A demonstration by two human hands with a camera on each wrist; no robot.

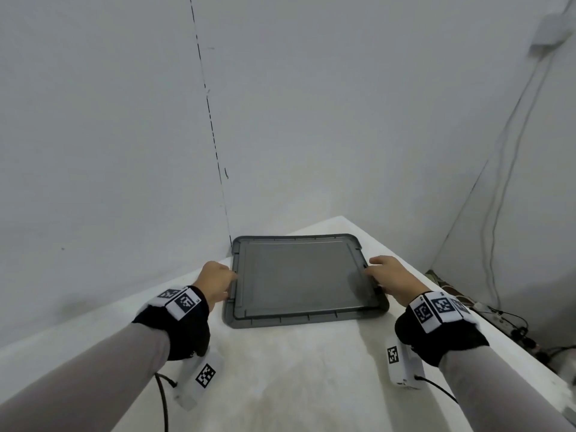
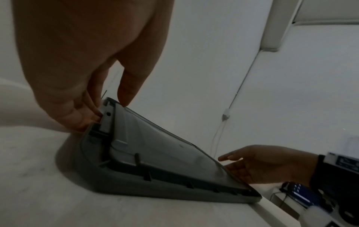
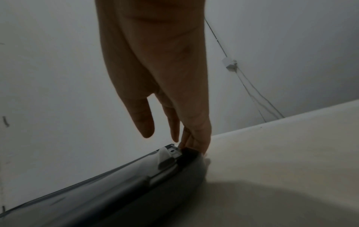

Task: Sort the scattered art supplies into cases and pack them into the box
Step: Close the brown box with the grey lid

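A flat grey box lid (image 1: pixel 299 275) lies closed over a dark grey box on the white table (image 1: pixel 296 375), pushed into the wall corner. My left hand (image 1: pixel 219 277) is at its left edge. There its curled fingers (image 2: pixel 83 118) hook the side latch while the thumb tip touches the lid (image 2: pixel 165 145) from above. My right hand (image 1: pixel 385 275) is at the right edge. Its fingers (image 3: pixel 196 138) point almost straight down onto the right latch of the lid (image 3: pixel 97 192), and the thumb hangs free. No loose art supplies or cases are in view.
White walls meet right behind the box. The table's right edge (image 1: pixel 486 332) drops to the floor, where a power strip and cables (image 1: pixel 511 328) lie. More cables (image 1: pixel 498 213) run up the right wall.
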